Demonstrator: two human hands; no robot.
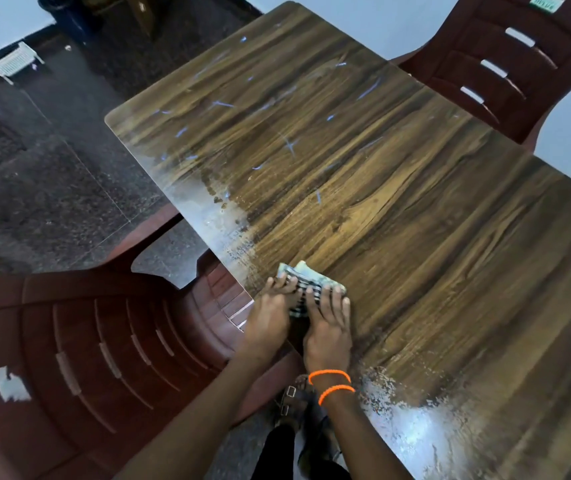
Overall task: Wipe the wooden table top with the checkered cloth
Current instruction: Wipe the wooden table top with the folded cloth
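1. Checkered cloth (306,284), folded into a small wad, lies on the wooden table top (398,220) near its left edge, under the fingertips of both hands.
2. Left hand (270,318) lies flat with its fingers stretched forward, the tips pressing on the cloth's left part; the palm reaches over the table edge.
3. Right hand (329,327) lies beside it, fingers straight and close together, pressing down on the cloth's right part; neither hand curls round the fabric.
4. Two orange bands (332,382) circle the right wrist.
5. Pale, shiny smears mark the table surface along the left edge and near the lower corner.
6. A dark red plastic chair (79,358) stands just beside the table on the left; a second chair (506,60) stands at the far side.
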